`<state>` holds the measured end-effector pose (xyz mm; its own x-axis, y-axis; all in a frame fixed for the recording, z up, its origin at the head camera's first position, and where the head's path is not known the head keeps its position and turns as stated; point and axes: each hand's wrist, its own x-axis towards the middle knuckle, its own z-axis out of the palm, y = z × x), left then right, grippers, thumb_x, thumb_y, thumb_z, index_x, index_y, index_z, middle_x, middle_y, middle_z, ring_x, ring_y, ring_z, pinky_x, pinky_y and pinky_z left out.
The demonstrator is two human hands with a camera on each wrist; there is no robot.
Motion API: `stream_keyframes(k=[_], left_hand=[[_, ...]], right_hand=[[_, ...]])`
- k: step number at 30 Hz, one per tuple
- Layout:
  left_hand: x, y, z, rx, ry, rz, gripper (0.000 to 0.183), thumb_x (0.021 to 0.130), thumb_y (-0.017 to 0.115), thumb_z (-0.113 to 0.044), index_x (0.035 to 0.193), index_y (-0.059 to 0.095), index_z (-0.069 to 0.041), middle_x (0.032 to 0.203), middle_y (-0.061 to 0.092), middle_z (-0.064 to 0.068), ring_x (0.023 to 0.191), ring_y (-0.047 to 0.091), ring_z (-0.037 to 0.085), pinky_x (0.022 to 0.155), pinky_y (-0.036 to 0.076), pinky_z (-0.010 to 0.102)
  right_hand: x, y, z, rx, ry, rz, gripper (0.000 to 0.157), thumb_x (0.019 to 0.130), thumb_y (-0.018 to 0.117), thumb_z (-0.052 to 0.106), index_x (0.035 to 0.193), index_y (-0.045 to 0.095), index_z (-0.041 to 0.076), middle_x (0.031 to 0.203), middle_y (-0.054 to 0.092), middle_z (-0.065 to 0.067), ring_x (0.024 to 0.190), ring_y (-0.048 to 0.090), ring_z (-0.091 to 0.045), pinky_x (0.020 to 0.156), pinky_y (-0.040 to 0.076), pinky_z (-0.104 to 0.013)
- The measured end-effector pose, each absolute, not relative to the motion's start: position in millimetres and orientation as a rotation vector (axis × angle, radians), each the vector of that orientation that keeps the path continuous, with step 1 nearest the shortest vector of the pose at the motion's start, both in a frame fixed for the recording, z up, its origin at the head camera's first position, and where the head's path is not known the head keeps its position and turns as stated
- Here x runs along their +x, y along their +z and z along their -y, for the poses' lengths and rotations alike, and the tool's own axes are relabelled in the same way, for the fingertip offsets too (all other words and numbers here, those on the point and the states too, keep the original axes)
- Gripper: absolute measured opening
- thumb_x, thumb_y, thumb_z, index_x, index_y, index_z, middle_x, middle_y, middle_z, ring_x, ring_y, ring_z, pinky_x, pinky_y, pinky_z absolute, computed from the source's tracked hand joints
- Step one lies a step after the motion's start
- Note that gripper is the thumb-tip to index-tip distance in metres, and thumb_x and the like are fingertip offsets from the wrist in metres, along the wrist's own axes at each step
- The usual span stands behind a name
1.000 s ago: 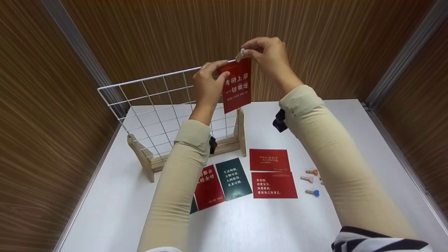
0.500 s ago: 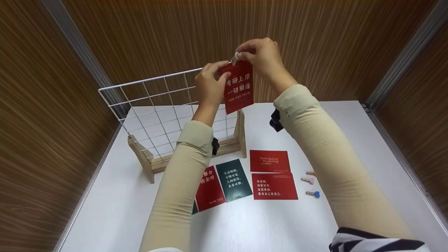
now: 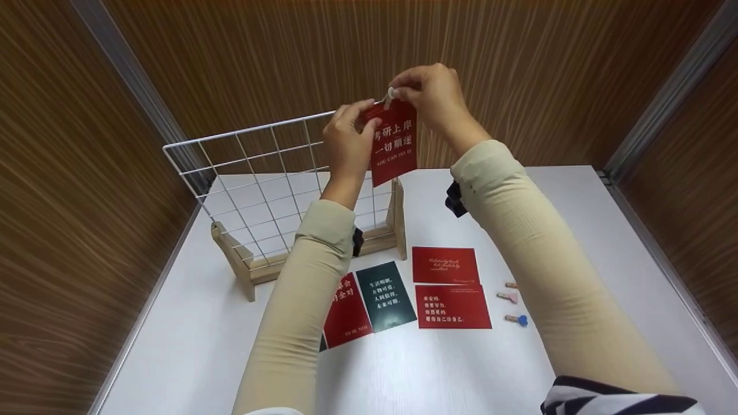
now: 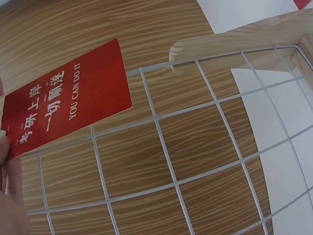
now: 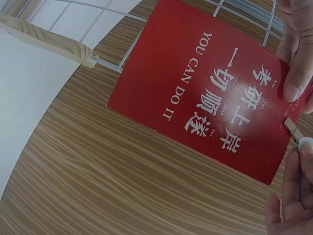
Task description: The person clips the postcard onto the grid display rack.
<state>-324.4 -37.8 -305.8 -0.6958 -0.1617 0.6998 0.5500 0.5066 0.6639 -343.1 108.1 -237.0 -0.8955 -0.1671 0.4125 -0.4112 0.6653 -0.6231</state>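
Up at the right end of the wire grid panel's [image 4: 177, 184] top bar hangs a red card [image 3: 396, 147] with white lettering. My left hand [image 3: 349, 135] pinches the card's upper left edge between thumb and fingers. Between the thumb and fingers of my right hand [image 3: 437, 98] is a small wooden clothespin [image 5: 292, 128] with a white ornament. Its tip overlaps the card's top edge in the right wrist view. In the left wrist view the card [image 4: 68, 98] lies across the panel's top bar, with only part of the left hand showing.
The panel stands on wooden feet [image 3: 398, 222]. On the white table [image 3: 403, 369] lie two red cards [image 3: 453, 314], a green card [image 3: 385, 297] and another red card [image 3: 350, 314] partly behind the left sleeve. Clothespins with blue [image 3: 516, 320] and pink [image 3: 507, 297] ornaments lie at right.
The right hand and clothespin have moved slightly left and down along the card's top edge. The card's free side has shifted a little right. Both hands keep their pinch.
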Motion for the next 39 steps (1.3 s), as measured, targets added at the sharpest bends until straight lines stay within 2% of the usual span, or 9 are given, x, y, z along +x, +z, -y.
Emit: stream_keyframes(k=[11,20,32,39], left_hand=[[-322,-313,36,-0.293,-1.193,1.922,0.025,0.086,0.069,-0.004,0.111,0.069,0.0,0.1,0.061,0.011,0.091,0.063,0.017,0.079,0.047,0.013],[-321,-318,39,-0.29,-1.112,1.881,0.026,0.089,0.067,-0.009,0.113,0.068,0.001,0.1,0.06,0.012,0.089,0.06,0.018,0.075,0.048,0.016],[-322,-325,37,-0.334,-1.072,1.831,0.035,0.088,0.069,-0.026,0.112,0.067,0.0,0.104,0.06,0.011,0.091,0.06,0.02,0.071,0.052,0.022],[-323,-329,37,-0.352,-1.066,1.827,0.039,0.088,0.069,-0.029,0.114,0.065,-0.001,0.107,0.058,0.012,0.09,0.06,0.019,0.074,0.052,0.023]], right_hand=[[-345,-242,-107,0.425,1.031,2.499,0.02,0.092,0.064,0.016,0.106,0.073,0.006,0.106,0.07,-0.004,0.096,0.065,-0.012,0.08,0.051,-0.022],[-346,-251,-106,0.455,1.019,2.467,0.021,0.093,0.062,0.015,0.111,0.072,0.01,0.11,0.069,-0.004,0.098,0.065,-0.011,0.082,0.051,-0.022],[-345,-261,-111,0.562,1.119,2.443,0.035,0.091,0.065,0.013,0.126,0.064,0.014,0.12,0.064,0.0,0.104,0.062,-0.009,0.088,0.049,-0.024],[-345,-270,-117,0.593,1.182,2.397,0.047,0.089,0.069,0.017,0.134,0.056,0.016,0.126,0.061,0.001,0.111,0.057,-0.01,0.096,0.042,-0.024]])
